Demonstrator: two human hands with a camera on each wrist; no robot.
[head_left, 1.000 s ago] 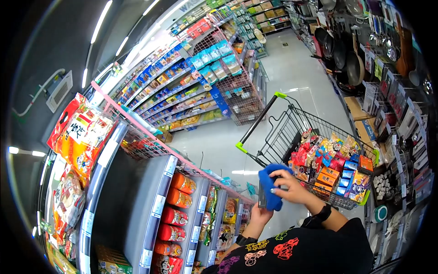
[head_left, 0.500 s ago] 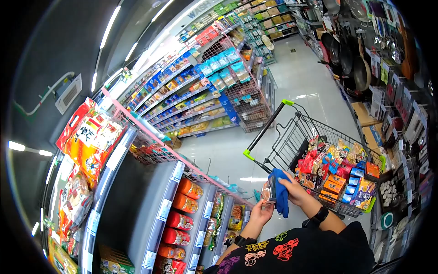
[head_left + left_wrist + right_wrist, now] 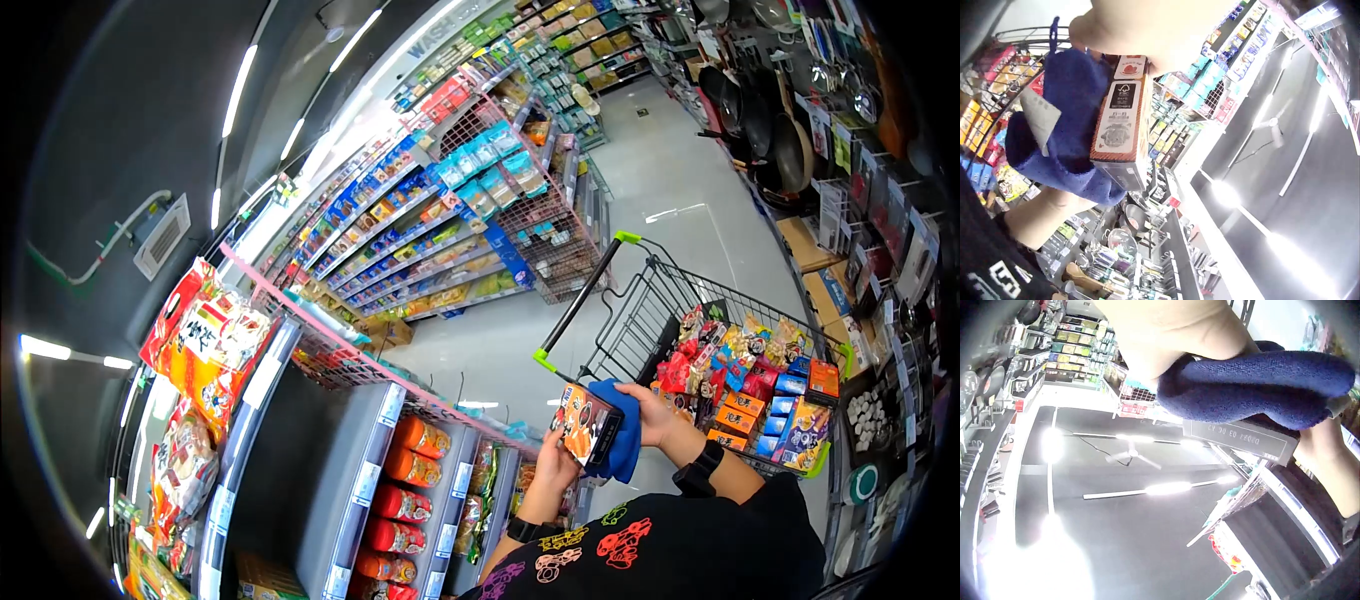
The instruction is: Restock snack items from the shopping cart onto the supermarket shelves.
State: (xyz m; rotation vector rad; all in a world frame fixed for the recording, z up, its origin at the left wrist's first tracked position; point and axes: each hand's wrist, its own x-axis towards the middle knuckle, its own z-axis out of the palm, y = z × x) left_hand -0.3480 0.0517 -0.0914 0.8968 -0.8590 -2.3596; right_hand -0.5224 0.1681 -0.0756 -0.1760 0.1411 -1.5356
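Held low in front of the body is a small printed box (image 3: 586, 424), orange and white with black sides. My left hand (image 3: 554, 466) grips its near left edge. A folded blue cloth (image 3: 627, 452) lies against the box's right side, and my right hand (image 3: 657, 416) holds it there, its fingers partly hidden by cloth. In the left wrist view, the cloth (image 3: 1075, 94) shows a hanging loop and a white tag (image 3: 1040, 117) beside the box's printed side (image 3: 1120, 122). The right wrist view shows a date code on the box's grey side (image 3: 1235, 439) under the cloth.
A wire shopping cart (image 3: 668, 290) with green corners holds packaged snacks and boxes at the right. Shelves at the left carry red and orange packages (image 3: 402, 502) and a large red bag (image 3: 205, 335). Pans (image 3: 790, 150) and utensils hang along the right side.
The box has turned so its printed face shows to the head view. My right hand has moved from over the blue cloth to its right side, still holding it.
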